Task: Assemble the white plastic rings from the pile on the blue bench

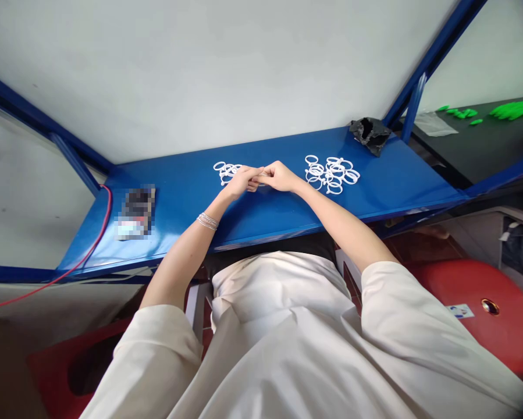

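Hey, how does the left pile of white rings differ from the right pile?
The left pile looks smaller, with fewer rings showing; the right pile looks larger, with more. The left hand partly hides the left pile, while the right pile is in full view. Both are white rings on the blue table.

One head-worn camera faces forward and down over the blue table [178, 180]. It sits near, above the table's front side, framing its full width.
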Available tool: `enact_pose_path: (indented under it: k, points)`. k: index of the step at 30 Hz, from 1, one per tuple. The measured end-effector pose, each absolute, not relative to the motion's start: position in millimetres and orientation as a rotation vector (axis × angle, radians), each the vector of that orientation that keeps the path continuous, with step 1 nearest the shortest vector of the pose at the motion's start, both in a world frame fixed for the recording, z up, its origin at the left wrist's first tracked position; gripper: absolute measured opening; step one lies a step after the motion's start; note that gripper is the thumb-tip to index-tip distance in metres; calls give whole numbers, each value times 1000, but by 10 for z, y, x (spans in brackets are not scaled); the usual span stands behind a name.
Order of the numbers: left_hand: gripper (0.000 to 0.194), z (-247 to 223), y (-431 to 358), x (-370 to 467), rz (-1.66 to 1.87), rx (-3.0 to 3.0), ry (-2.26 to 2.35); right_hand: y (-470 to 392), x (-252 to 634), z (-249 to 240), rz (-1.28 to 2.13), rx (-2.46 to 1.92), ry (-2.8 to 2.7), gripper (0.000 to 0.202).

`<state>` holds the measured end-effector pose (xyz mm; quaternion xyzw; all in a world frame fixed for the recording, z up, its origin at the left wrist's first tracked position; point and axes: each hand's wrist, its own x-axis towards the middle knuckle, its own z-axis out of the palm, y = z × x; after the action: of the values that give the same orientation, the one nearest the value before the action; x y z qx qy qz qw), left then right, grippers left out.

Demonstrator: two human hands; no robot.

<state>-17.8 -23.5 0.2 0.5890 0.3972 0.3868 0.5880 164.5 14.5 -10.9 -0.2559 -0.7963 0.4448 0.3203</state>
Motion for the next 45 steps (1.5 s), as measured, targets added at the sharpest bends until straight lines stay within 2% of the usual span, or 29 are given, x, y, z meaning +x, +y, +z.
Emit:
enact_pose_path:
  k: [9,16,19,22,29,36,41,45]
  points:
    - [66,27,-265,-175,915,1456,933,157,1660,-141,1139,-670,-2088,87]
    - [44,-29,-232,-201,917,1618,991,147,1675,-149,1080,-682,-2115,82]
    - [46,-28,-224,-209,957,1763,1052,147,1676,-151,1059,-719,-2096,80]
    - [50,-15,-235,-208,1002,1863,1147,170,1680,-165,1026,-749,-2068,75]
    - [38,-11,-292,-156,1216,1812,1253,201,1687,-187,948,-770,-2076,43]
    - [25,1,-226,-276,1288,1810,1407,151,1709,-156,981,-770,-2037,40]
    - [28,-5,-176,-360,1305,1747,1383,230,1719,-217,881,-791,-1961,39]
    - [35,9,-195,-345,1313,1717,1292,248,1719,-232,886,-790,-1930,52]
